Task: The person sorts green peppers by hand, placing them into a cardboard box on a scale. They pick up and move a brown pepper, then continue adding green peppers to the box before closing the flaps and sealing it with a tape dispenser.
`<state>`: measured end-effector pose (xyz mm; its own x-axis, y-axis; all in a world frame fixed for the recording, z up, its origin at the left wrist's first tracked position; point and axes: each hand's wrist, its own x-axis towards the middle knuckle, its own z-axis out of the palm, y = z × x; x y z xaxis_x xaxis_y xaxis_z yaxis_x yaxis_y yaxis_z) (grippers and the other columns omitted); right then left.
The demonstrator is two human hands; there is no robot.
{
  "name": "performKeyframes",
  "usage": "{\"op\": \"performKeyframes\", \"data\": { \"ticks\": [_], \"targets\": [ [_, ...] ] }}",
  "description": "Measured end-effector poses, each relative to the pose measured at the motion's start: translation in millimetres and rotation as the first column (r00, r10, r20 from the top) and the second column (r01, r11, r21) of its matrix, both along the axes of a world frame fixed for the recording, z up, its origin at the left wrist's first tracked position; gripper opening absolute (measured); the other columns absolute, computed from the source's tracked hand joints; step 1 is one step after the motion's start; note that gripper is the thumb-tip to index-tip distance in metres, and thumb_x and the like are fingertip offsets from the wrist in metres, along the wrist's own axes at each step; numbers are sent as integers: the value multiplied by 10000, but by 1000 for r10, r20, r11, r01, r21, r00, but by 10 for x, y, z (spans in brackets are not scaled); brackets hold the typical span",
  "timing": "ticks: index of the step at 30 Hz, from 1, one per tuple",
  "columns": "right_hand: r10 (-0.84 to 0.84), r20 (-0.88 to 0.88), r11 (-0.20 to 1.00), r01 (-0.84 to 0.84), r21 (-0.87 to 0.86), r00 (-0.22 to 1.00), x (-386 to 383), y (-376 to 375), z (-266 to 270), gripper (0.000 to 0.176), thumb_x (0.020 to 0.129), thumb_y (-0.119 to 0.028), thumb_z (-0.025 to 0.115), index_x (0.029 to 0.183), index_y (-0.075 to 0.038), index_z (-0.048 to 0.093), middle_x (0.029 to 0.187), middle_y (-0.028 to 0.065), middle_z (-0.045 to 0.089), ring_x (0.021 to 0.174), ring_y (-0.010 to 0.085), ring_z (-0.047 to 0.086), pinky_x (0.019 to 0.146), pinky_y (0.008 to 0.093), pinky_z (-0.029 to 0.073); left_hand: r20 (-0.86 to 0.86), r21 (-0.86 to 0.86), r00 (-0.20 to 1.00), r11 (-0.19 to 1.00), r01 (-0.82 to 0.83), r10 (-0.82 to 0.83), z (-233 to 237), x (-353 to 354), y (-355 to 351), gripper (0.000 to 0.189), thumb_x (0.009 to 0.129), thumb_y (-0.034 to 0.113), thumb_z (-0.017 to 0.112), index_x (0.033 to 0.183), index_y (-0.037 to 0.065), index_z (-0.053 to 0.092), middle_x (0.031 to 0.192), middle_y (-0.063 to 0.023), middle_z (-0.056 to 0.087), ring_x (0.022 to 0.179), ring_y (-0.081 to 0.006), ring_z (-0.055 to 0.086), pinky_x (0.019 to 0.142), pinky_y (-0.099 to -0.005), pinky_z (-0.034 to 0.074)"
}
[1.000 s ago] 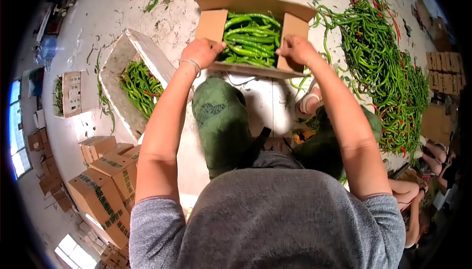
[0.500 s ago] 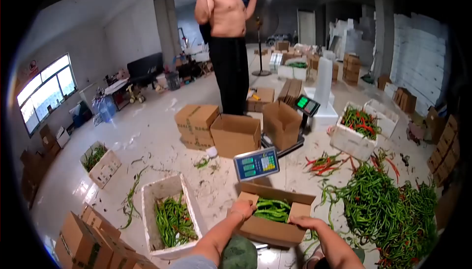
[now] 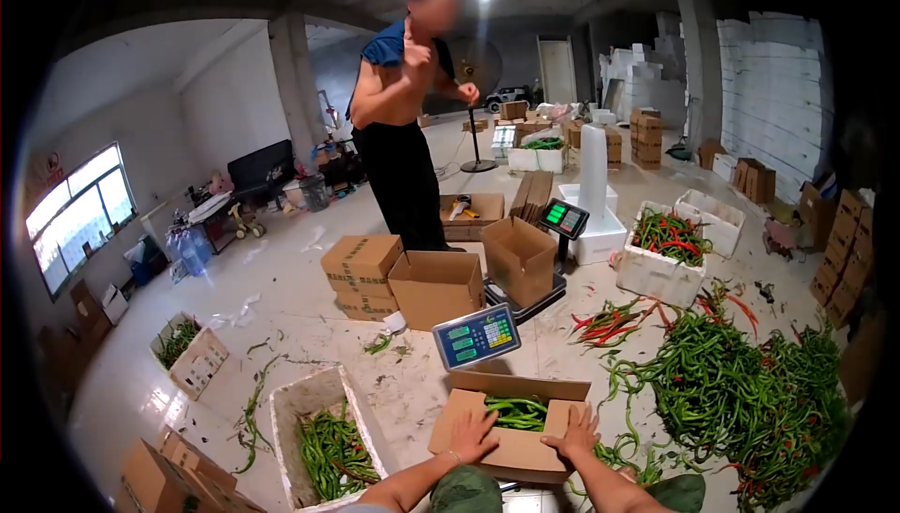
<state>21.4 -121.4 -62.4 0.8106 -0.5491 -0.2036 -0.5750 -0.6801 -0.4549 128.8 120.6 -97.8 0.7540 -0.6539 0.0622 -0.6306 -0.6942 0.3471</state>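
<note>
A cardboard box with green chili peppers inside stands low in front of me, just behind it a scale display with lit green readouts. On the box's left side lies my left hand, its fingers spread. My right hand rests on the right side, also with fingers apart. Neither hand grips anything. The long flap at the back stands up. Between my hands the peppers show through the opening. Left of the box sits a white foam box of green peppers.
A large heap of green peppers covers the floor at right. Beyond it stands a foam box of red and green peppers. An open carton and a second scale are ahead. A person stands behind them.
Both my hands have gone from gripping the box's edges to lying spread on its two sides. The standing person has turned, raised a hand, and the dark garment now hangs over the shoulder.
</note>
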Motion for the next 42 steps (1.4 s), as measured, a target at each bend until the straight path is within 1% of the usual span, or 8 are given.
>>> {"op": "performKeyframes", "data": {
  "ticks": [2,11,19,26,29,34,36,42],
  "targets": [
    [-109,-91,975,124,183,990,30,-30,-113,1272,516,-500,806,1436,-237,-32,1490,139,-60,1356,372,49,1015,595,198,-168,-40,985,999,24,-31,-95,-36,75,689,839,629,341,1427,320,159,1499,-87,97,1366,-375,30,1042,-580,-7],
    [-194,357,943,73,325,914,7,-64,-459,1224,523,-309,844,1425,-133,35,1370,209,269,1221,367,351,1016,393,327,-76,163,983,974,-155,169,-289,-15,-226,682,831,677,286,1420,358,157,1508,-42,57,1367,-352,27,1034,-592,11],
    [-449,396,834,216,507,801,-267,492,-694,1065,630,-128,771,1422,-58,63,1382,242,245,1274,367,260,1070,389,203,145,282,986,951,-126,87,-191,207,-250,625,850,614,326,1408,354,218,1495,4,137,1359,-329,83,1044,-574,40],
    [-207,465,955,75,287,861,-218,329,-910,1021,692,-228,739,1389,58,50,1439,263,124,1324,365,162,1098,360,122,317,162,947,981,-110,54,-256,242,-244,618,845,577,383,1391,302,298,1472,-28,218,1349,-329,151,1064,-552,40],
    [-280,326,742,-12,671,903,-225,99,-372,834,713,-176,706,1345,46,208,1321,257,329,1249,372,295,1055,369,239,208,172,974,977,-124,87,-211,245,-268,578,860,578,355,1380,331,309,1472,-7,219,1355,-302,142,1067,-533,40],
    [81,662,996,-78,-34,745,272,-481,245,348,816,-273,612,1063,-30,571,1232,227,449,1210,354,388,1006,411,303,179,139,979,983,-121,95,-177,237,-250,548,872,566,353,1368,334,334,1469,-14,229,1353,-314,152,1058,-533,62],
    [195,719,980,-117,-158,667,683,-635,556,368,823,-316,607,1050,-27,582,1214,233,472,1176,354,425,989,395,322,169,135,980,983,-125,101,-165,242,-256,551,871,569,352,1369,335,333,1471,-12,226,1354,-313,147,1061,-529,52],
    [601,184,723,-627,289,778,1277,-526,165,774,831,-623,435,1354,-58,355,1378,206,350,1292,263,324,1066,330,236,180,86,975,986,-145,128,-167,232,-247,596,854,579,365,1385,316,300,1477,-35,200,1356,-298,139,1070,-513,46]
  ]
}}
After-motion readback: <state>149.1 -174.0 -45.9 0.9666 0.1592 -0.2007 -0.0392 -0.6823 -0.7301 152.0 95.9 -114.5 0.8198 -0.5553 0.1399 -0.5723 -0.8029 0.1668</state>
